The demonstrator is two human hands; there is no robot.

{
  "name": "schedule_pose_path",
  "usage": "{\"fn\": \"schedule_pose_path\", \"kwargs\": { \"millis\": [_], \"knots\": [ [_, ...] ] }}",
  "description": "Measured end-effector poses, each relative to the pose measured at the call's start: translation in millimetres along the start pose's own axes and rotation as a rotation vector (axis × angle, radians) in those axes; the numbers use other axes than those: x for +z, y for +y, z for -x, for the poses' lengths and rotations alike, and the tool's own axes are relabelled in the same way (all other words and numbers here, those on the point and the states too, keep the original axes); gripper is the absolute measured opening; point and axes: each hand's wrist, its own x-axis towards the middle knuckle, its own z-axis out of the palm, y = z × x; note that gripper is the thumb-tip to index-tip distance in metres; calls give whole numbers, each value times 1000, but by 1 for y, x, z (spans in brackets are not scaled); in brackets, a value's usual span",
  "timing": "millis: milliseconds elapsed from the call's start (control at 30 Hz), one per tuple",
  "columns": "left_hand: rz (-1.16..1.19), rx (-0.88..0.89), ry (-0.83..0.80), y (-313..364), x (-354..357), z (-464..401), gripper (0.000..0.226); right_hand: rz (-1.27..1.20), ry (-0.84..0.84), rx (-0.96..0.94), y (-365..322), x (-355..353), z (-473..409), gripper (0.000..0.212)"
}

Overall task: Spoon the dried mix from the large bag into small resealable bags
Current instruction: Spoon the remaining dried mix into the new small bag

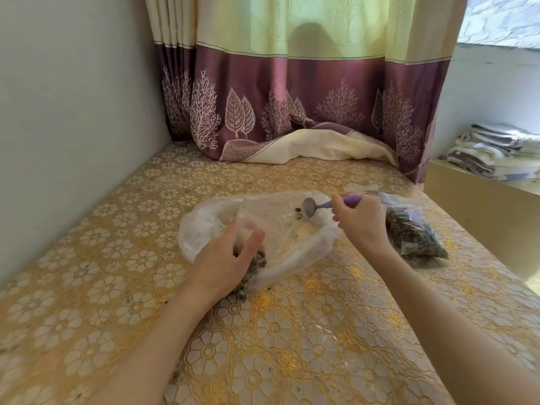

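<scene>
**Spoon up over the big bag, left hand holding it by the near edge**

From the head camera: my left hand (226, 258) is on the near left side of the large bag (280, 229), thumb stretched out over the clear plastic and fingers curled round the gathered film, gripping it. Right under that hand sits a dark clump of dried mix (257, 266), bunched in the bag's near corner, with a few bits showing by my wrist. The rest of the bag lies flat and mostly see-through on the gold flowered tablecloth (306, 331), its far side puffed up a little.

My right hand (361, 219) pinches the purple handle of the spoon (327, 204), fingers closed round it. The metal bowl points left and hangs over the far right part of the large bag, with a small crumb of mix beside its tip. I can't tell whether the bowl touches the plastic.

Just right of my right hand lie the small resealable bags (415, 229), filled with dark mix, resting on the tablecloth and partly hidden behind my wrist.

Far back, the purple and cream curtain (292, 112) drapes onto the table. Far right, folded cloths (496, 153) are stacked on a ledge.
</scene>
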Motion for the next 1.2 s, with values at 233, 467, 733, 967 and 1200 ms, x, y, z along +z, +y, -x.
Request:
{"fn": "schedule_pose_path", "kwargs": {
  "millis": [233, 467, 733, 967, 1200],
  "knots": [
    [2, 5, -10, 0, 0, 0, 105, -222, -127, 318, -13, 3, -31, 24],
    [-16, -12, -34, -1, -1, -1, 109, -486, -148, 564, -9, 4, -44, 17],
    [-25, 2, -14, -1, -1, -1, 109, -552, -170, 545, -5, 16, -30, 22],
    [-9, 9, -16, -2, 0, -2, 107, -766, -153, 598, 2, 8, -15, 26],
    [8, 2, -26, 0, 0, -1, 101, -780, -170, 596, 15, -4, -10, 25]
  ]
}}
